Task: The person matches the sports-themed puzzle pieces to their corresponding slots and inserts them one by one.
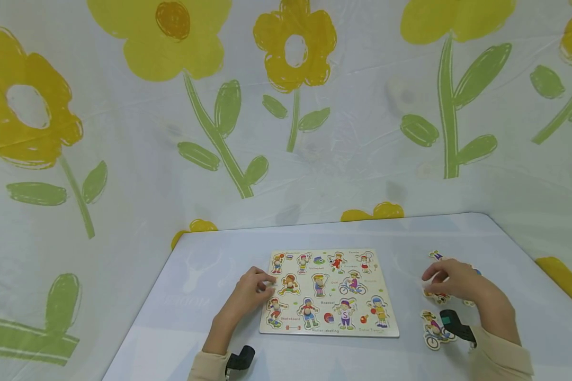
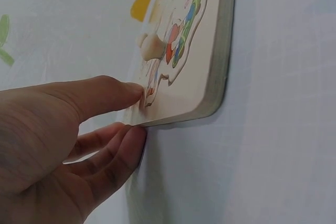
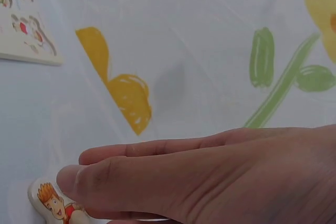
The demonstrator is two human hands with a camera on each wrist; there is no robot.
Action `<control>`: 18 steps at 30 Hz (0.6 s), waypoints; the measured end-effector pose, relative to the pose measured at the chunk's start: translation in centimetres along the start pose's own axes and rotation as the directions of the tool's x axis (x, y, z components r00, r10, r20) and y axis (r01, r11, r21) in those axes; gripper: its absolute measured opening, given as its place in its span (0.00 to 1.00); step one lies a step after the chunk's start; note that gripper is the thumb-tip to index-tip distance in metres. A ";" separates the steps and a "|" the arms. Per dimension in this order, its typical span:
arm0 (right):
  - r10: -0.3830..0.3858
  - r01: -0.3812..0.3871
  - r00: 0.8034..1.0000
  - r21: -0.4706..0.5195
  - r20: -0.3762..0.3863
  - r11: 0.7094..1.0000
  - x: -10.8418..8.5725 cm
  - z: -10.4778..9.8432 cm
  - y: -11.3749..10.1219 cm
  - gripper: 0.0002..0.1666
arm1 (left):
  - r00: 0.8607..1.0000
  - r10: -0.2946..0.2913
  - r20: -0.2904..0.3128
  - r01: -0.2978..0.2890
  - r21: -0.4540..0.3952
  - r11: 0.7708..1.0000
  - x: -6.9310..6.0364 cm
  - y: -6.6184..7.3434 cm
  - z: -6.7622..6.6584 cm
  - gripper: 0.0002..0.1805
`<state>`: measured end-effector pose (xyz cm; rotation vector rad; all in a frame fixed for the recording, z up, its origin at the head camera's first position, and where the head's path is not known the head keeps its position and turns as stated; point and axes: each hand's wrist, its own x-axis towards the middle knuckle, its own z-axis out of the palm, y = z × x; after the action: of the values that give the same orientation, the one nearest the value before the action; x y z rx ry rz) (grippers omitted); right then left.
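A cream wooden puzzle board (image 1: 326,292) with sports figures lies on the table. My left hand (image 1: 253,291) holds its left edge; in the left wrist view the thumb (image 2: 113,94) is on the top face and the fingers (image 2: 113,161) are at the edge. To the right of the board, my right hand (image 1: 457,280) hovers over loose figure pieces, thumb and index finger apart. Just under its thumb in the right wrist view is an orange-haired figure piece (image 3: 50,198); whether they touch I cannot tell. A bicycle piece (image 1: 436,332) lies nearer the right wrist.
Another loose piece (image 1: 436,255) shows beyond the right hand, and more are partly hidden beneath it. The white table (image 1: 209,296) meets a flower-printed curtain (image 1: 352,132) at its back edge. A dark wrist device (image 1: 457,325) covers part of the bicycle piece.
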<state>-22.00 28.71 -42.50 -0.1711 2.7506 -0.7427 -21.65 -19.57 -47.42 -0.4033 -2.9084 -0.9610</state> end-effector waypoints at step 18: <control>-0.002 -0.002 0.999 0.070 0.054 0.998 -0.5 0.0 1.6 0.12 | 1.000 -0.004 -0.007 0.004 0.002 1.000 0.1 -0.1 0.2 0.13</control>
<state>-21.55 30.14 -43.20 -0.1743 2.6689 -0.8211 -21.81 -19.52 -47.58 -0.3926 -2.9045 -0.9585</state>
